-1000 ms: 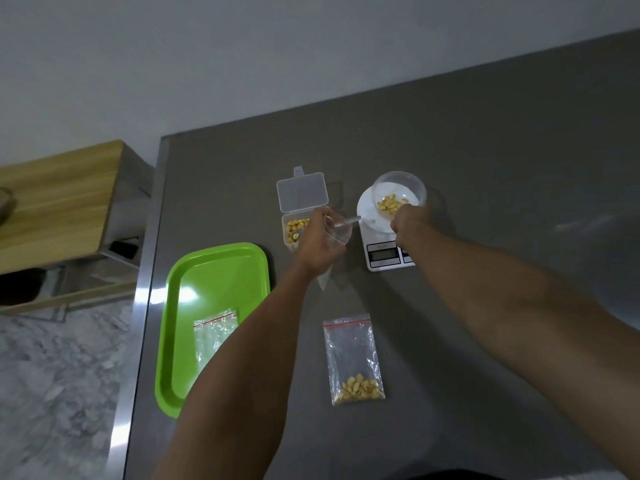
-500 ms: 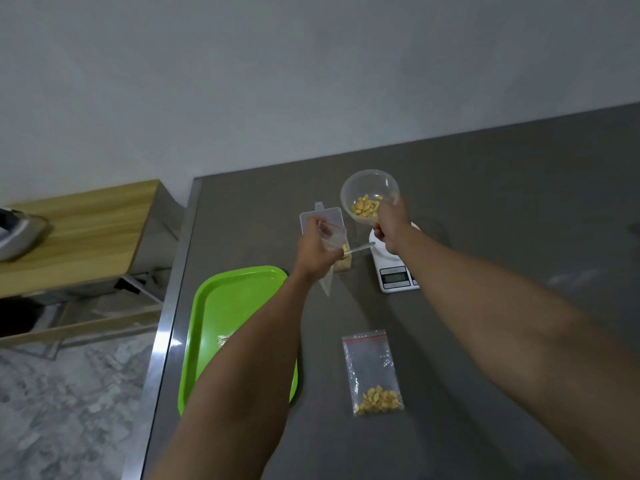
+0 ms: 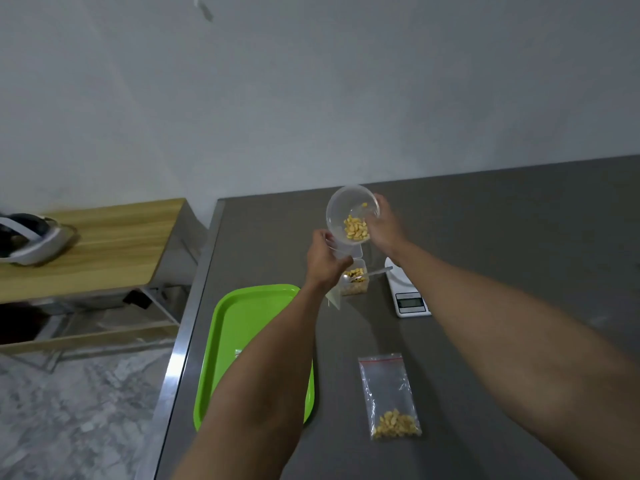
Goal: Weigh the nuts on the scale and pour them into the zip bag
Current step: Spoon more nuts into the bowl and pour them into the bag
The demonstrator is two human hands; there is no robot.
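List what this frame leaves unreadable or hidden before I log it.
- Scale display, head view: too small and dim to read; right forearm covers its right edge.
- Zip bag in left hand: mostly behind the hand, its mouth unclear.
- Second bag on green tray: hidden by left forearm.
- Bowl in right hand: nut count blurred.

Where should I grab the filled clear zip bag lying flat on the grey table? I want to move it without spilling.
Pinch the clear zip bag at its red-striped top edge, coming from above on the far side. The nuts sit bunched at the near bottom end, so lifting by the top lets them hang below. Whether the seal is closed cannot be told.
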